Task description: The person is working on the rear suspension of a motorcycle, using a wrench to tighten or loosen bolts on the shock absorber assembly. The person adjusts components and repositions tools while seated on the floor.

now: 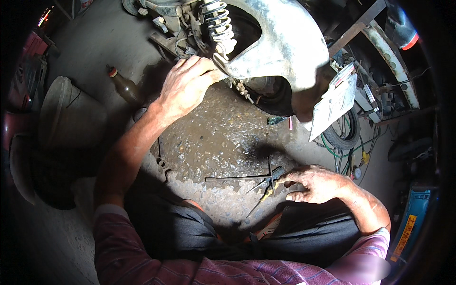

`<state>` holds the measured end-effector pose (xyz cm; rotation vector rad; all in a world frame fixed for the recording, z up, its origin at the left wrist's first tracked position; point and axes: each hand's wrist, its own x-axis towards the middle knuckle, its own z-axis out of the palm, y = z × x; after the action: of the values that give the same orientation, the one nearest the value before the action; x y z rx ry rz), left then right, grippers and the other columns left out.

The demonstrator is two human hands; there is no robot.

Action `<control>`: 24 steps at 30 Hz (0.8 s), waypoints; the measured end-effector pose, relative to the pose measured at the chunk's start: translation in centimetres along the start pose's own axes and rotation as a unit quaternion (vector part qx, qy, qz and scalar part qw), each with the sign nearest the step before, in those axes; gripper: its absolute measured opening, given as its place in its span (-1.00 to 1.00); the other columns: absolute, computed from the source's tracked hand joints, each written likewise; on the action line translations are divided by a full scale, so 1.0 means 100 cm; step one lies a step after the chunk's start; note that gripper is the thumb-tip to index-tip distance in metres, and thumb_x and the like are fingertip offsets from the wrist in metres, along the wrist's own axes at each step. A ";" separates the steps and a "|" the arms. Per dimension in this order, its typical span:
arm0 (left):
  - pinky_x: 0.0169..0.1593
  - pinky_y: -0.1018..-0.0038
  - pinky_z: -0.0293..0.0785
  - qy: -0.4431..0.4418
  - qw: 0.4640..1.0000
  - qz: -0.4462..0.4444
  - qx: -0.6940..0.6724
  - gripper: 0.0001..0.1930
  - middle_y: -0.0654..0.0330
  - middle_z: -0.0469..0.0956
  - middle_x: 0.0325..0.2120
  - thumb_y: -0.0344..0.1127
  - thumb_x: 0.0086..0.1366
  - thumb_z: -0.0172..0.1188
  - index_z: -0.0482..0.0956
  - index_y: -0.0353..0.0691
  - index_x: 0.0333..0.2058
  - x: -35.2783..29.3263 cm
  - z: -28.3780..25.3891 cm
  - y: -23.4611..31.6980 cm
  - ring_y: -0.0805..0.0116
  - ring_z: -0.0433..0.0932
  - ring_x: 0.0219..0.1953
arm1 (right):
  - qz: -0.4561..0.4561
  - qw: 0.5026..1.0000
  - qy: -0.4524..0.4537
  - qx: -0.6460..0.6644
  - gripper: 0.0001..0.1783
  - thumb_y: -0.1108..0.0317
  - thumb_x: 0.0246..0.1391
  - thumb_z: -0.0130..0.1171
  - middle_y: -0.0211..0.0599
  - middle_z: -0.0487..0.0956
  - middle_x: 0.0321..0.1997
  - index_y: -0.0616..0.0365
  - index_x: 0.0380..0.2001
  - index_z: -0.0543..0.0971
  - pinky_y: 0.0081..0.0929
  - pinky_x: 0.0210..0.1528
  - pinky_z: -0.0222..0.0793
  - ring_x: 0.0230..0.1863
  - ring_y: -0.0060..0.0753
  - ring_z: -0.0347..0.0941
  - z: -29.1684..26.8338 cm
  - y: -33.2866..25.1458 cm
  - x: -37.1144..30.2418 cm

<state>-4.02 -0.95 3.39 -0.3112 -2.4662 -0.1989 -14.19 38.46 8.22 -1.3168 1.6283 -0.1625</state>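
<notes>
My left hand [189, 84] reaches up to the motorcycle, fingers bent together at the lower end of the coil-spring shock absorber [219, 23]. What its fingertips grip is hidden. Just right of it are the pale, dirty rear fender [280, 40] and a bolt with nuts [243, 90]. Low on the right, my right hand [313, 184] hovers with fingers apart beside several tools on the ground. These are a T-handle wrench [232, 178], a screwdriver with a yellow handle [268, 193] and a dark-handled tool [278, 174], partly covered by the wrench's crossbar.
Wet, oily ground [204, 130] lies under the motorcycle. A spanner [163, 164] rests near my left forearm. Left stand a bottle with a red cap [125, 88] and a bucket [71, 111]. A white plate [335, 103] hangs off the fender; a tyre [350, 135] and hoses lie right.
</notes>
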 end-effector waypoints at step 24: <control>-0.03 0.36 0.61 -0.014 0.993 -0.013 -0.118 -0.89 0.09 0.68 -0.22 -0.51 0.41 0.20 0.70 -0.32 -0.20 0.001 -0.027 -0.026 0.20 0.67 -0.14 | -0.005 0.999 0.036 0.019 -0.42 0.06 0.24 0.39 -0.03 0.67 0.10 0.06 0.24 0.56 -0.10 0.12 0.58 0.08 0.09 0.64 0.003 0.000 -0.006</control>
<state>-3.23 -4.02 5.39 -0.3829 -2.4775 -0.5021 -14.05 39.10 8.47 -1.3027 1.6711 -0.2483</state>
